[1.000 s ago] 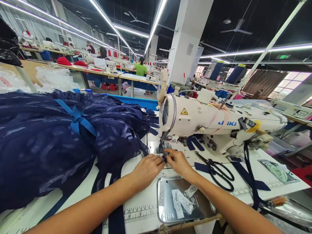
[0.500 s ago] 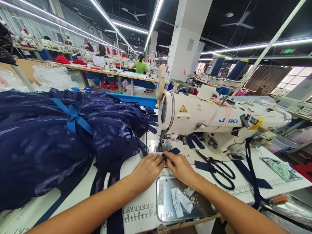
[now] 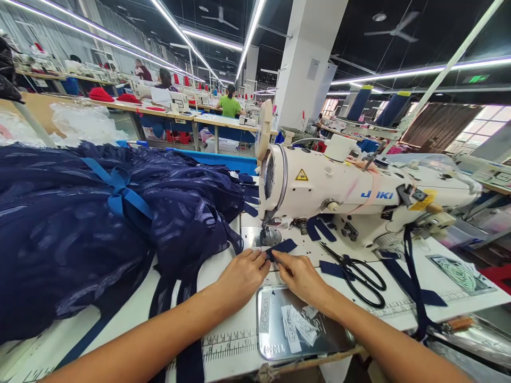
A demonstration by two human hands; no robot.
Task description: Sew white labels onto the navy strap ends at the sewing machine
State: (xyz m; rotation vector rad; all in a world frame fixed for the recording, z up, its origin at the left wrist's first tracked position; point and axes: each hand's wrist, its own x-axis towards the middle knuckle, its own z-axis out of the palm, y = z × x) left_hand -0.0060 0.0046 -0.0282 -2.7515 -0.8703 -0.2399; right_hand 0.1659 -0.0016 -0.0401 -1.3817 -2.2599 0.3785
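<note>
Navy fabric strip (image 3: 281,247) flat on the white table (image 3: 399,298), just in front of the presser foot (image 3: 264,236) — pinched at its near end between both hands. Left hand (image 3: 241,276) at about 7 o'clock from the strip, fingers curled narrow, fingertips on the strip's left end. Right hand (image 3: 301,275) at about 5 o'clock, thumb and forefinger closed on the same end, touching the left fingertips. Long axis of the strip running roughly 8 to 2 o'clock, far end free and pointing toward the machine bed. Both hands about equally near; right a shade closer to the strip's body. Needle area at 11 o'clock from the strip, just beside it, not touching as far as can be told. Sewing machine (image 3: 351,194) across 12 to 2 o'clock. Black scissors (image 3: 355,274) at 3 o'clock from the right hand, near, handles toward the table edge — more navy strips (image 3: 411,290) lying under and beyond them. Metal tray (image 3: 265,346) with white labels (image 3: 301,330) at 6 o'clock, just below the wrists. Big heap of dark blue fabric (image 3: 80,229), tied with a blue ribbon (image 3: 120,194), filling 9 o'clock, its hanging ends close to the left forearm. Other people at far benches, well apart.
</note>
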